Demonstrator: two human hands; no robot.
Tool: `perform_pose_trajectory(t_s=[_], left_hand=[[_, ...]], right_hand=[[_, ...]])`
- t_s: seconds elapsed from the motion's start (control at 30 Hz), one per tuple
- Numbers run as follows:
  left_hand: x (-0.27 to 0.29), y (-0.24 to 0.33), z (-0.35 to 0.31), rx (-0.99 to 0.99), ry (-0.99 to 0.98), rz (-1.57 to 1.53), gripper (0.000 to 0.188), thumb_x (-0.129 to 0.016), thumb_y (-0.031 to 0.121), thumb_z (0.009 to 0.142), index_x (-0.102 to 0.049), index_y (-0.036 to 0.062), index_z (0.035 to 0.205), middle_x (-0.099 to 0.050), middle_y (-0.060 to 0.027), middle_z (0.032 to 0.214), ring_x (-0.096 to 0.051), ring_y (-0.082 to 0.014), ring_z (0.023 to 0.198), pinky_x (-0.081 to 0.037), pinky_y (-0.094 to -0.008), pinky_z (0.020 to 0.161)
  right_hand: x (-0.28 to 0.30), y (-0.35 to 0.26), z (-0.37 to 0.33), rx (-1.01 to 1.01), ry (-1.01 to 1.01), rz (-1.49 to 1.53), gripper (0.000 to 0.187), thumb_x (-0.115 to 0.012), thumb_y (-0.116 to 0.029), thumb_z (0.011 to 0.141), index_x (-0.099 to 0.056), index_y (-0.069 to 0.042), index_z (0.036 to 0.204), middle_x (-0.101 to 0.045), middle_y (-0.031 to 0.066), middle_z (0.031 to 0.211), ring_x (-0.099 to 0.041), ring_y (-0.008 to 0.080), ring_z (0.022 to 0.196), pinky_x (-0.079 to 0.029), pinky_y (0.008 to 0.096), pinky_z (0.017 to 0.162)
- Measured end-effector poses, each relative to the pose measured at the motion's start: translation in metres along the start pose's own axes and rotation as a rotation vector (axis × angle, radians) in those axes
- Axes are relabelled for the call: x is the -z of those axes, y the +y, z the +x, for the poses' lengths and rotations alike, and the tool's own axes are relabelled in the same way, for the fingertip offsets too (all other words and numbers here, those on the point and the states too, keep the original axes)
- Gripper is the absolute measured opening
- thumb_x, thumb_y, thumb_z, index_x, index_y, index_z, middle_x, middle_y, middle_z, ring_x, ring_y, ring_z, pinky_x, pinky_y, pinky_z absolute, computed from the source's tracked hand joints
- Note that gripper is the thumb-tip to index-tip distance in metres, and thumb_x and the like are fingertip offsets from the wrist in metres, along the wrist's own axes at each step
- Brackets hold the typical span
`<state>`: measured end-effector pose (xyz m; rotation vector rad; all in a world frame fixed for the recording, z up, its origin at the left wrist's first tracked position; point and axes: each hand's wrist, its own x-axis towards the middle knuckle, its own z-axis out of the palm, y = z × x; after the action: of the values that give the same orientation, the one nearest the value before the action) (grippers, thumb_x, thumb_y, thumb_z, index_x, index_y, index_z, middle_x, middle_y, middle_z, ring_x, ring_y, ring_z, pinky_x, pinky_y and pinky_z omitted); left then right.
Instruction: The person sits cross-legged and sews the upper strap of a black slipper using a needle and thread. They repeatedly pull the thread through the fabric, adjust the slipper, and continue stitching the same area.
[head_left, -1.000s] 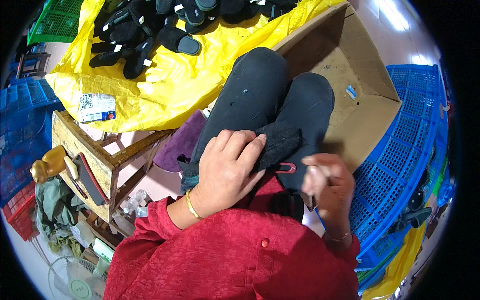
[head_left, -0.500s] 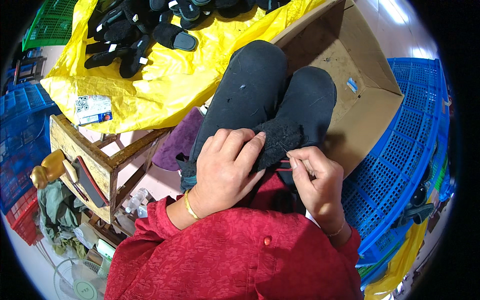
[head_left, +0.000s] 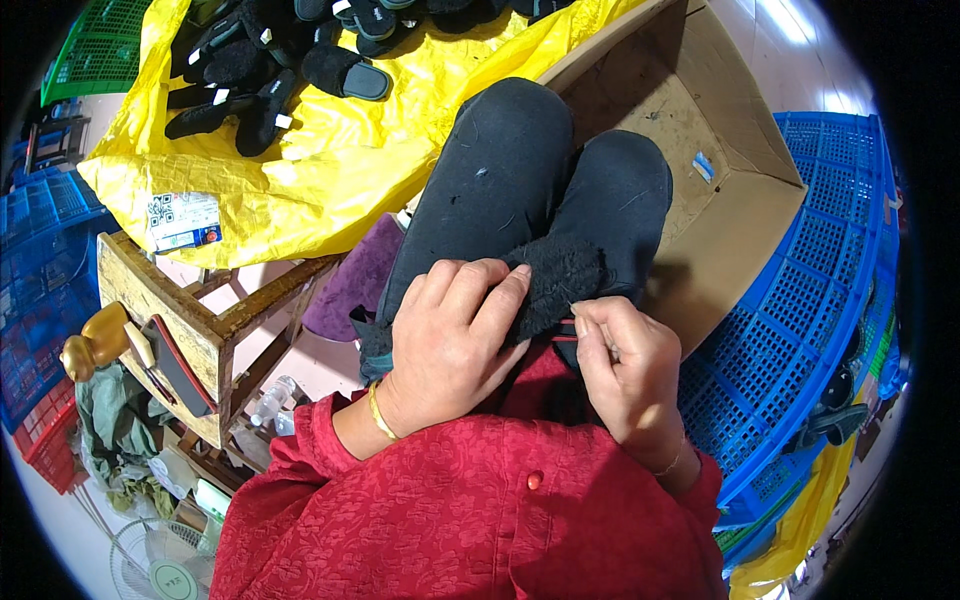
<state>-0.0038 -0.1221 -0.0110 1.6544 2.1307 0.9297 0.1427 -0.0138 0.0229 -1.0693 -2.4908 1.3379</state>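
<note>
Across my lap lies a black fluffy slipper (head_left: pixel 560 278), its fuzzy side up and a thin red edge showing near my right hand. My left hand (head_left: pixel 455 325) is closed over its left part, fingertips pressing into the fuzz and thumb tucked below. At the slipper's near right edge, the thumb and forefinger of my right hand (head_left: pixel 630 360) are pinched together. A fine pale tip shows at that pinch, too small to name. My left hand covers much of the slipper.
Several black slippers (head_left: pixel 347 74) lie on a yellow plastic sheet (head_left: pixel 300 190) ahead. An open cardboard box (head_left: pixel 735 225) stands beside my right knee, with blue plastic baskets (head_left: pixel 800 330) beyond. To my left are a wooden stool (head_left: pixel 165 300) and a fan (head_left: pixel 165 565).
My right hand has shifted very slightly at the slipper's edge, still pinching. My left hand and the slipper stay in place.
</note>
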Motion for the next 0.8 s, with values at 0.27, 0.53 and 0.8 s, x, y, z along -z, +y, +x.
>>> perform_pose_trajectory(t_s=[0.27, 0.53, 0.8], left_hand=[[-0.001, 0.002, -0.001, -0.040, 0.005, 0.001, 0.056, -0.078, 0.013, 0.052, -0.062, 0.0036, 0.105, -0.060, -0.0097, 0.096, -0.057, -0.0265, 0.082, -0.047, -0.0354, 0.068], [-0.010, 0.005, -0.005, -0.110, 0.039, 0.115, 0.027, -0.063, 0.013, 0.074, -0.064, 0.0043, 0.099, -0.058, -0.0040, 0.091, -0.055, -0.0177, 0.080, -0.040, -0.0284, 0.064], [-0.010, 0.006, -0.008, -0.122, 0.040, 0.173, 0.025, -0.064, 0.013, 0.075, -0.065, 0.0068, 0.099, -0.059, -0.0028, 0.093, -0.055, -0.0160, 0.081, -0.039, -0.0283, 0.064]], right_hand=[[-0.020, 0.009, -0.007, 0.006, 0.077, 0.018, 0.006, -0.059, -0.003, 0.086, -0.053, -0.002, 0.087, -0.059, 0.0141, 0.075, -0.059, 0.0321, 0.068, -0.047, 0.0397, 0.061], [-0.024, 0.005, -0.001, -0.051, 0.056, -0.004, 0.012, -0.060, -0.004, 0.086, -0.051, -0.002, 0.093, -0.062, 0.0147, 0.079, -0.061, 0.0328, 0.072, -0.048, 0.0400, 0.063], [0.016, -0.014, 0.002, 0.154, 0.185, -0.443, 0.041, -0.073, -0.011, 0.071, -0.060, -0.006, 0.109, -0.060, 0.0117, 0.096, -0.058, 0.0302, 0.087, -0.048, 0.0383, 0.071]])
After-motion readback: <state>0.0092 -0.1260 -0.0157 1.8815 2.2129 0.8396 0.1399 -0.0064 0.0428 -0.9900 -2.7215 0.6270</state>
